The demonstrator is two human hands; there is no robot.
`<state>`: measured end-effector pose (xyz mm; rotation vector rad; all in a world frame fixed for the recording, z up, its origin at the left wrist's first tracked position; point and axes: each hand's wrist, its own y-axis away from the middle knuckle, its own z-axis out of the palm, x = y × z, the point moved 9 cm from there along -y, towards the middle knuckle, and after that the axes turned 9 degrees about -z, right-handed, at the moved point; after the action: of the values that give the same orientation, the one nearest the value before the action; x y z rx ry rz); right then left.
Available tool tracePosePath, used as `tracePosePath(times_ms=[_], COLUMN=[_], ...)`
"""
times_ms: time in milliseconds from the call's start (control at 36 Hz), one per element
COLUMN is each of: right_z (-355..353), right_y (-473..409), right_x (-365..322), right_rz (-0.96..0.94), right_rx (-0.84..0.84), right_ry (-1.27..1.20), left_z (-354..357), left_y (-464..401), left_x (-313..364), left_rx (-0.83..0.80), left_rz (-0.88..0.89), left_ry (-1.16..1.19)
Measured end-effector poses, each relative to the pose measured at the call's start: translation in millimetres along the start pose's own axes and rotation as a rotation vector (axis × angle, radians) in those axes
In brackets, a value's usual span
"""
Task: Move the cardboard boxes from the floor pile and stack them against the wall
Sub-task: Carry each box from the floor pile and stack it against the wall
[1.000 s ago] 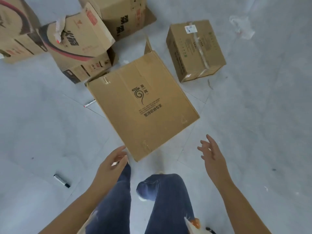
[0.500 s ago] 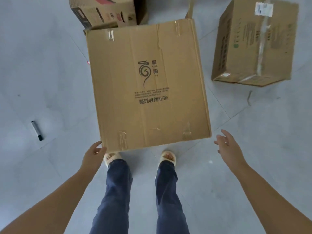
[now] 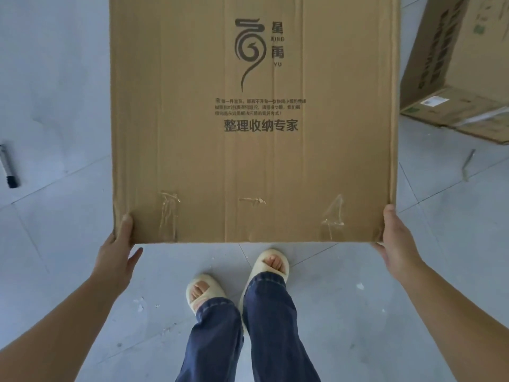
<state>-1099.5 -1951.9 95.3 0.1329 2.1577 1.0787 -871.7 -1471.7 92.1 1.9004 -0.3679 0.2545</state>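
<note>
We've got the big flat brown cardboard box (image 3: 253, 119) w/ a printed swirl logo and dark lettering right in front of us, above our feet. Our left hand (image 3: 117, 252) grasps its near left corner, thumb on top, fingers underneath. Our right hand (image 3: 396, 238) grasps the near right corner the same way, thumb along the edge. Can't tell if the box's far end rests on the grey tiled floor (image 3: 358, 299). A second brown cardboard box w/ a white label (image 3: 462, 78) sits on the floor to the right, apart from ours. A black-tipped marker pen (image 3: 7, 166) lies at far left. Cream slippers (image 3: 271, 264) and blue jeans (image 3: 248, 334) below.
</note>
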Motion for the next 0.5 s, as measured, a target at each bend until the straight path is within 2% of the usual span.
tracePosePath(times_ms=[83,167,278,389,500], right_z=[3.2,7.2,3.9,-3.0,-1.9], right_y=[3.1,10.5,27.6,49.9,74.9], right_x=[3.4,-6.2,-35.8,-75.6,-128.5], right_rz=[-0.013,-0.036,-0.159,-0.26,-0.318], right_rx=[0.0,0.021,0.039,0.089,0.129], right_ry=[-0.075,-0.122,-0.046,-0.07,-0.162], left_z=[6.6,7.2,-7.8,-25.7,-31.3], left_y=[0.4,7.0,17.2,37.2,65.2], left_x=[-2.1,3.9,20.6,59.7,112.0], left_rx=[-0.022,0.024,0.091,0.118,0.036], left_rz=[0.035,0.073,0.117,0.204,0.23], left_ry=[0.036,0.074,0.046,0.061,0.197])
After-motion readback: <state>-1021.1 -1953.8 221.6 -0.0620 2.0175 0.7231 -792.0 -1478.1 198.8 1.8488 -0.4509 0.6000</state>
